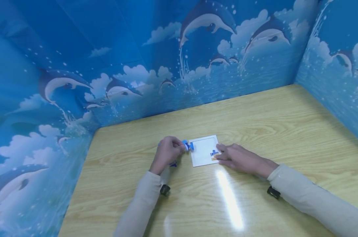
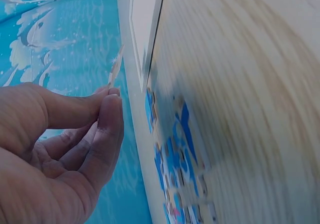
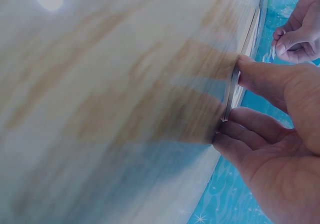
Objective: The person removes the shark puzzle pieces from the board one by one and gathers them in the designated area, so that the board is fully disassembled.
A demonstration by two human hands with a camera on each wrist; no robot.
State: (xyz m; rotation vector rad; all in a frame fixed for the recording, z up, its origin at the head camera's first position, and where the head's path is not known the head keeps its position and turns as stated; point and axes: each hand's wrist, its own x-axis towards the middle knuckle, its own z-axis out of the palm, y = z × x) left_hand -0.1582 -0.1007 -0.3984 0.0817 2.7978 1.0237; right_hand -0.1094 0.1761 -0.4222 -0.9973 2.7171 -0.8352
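Trouble could come if the left hand [image 1: 167, 152], pinching a small blue puzzle piece [image 1: 187, 145], bumps the white square puzzle tray [image 1: 203, 146]. The right hand [image 1: 236, 157] lies flat, fingers straight, pressing the tray's near right corner on the wooden worktop [image 1: 285, 131]. If it lifts, the tray may slide.

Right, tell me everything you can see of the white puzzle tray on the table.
The white puzzle tray is a thin, flat square frame with a raised white border, cardboard by its look, lying flat on the wooden table. Its recess is almost bare: one blue and orange piece lies near the right edge. The right hand steadies that edge with straight fingers. The left hand pinches a blue piece at the left edge.
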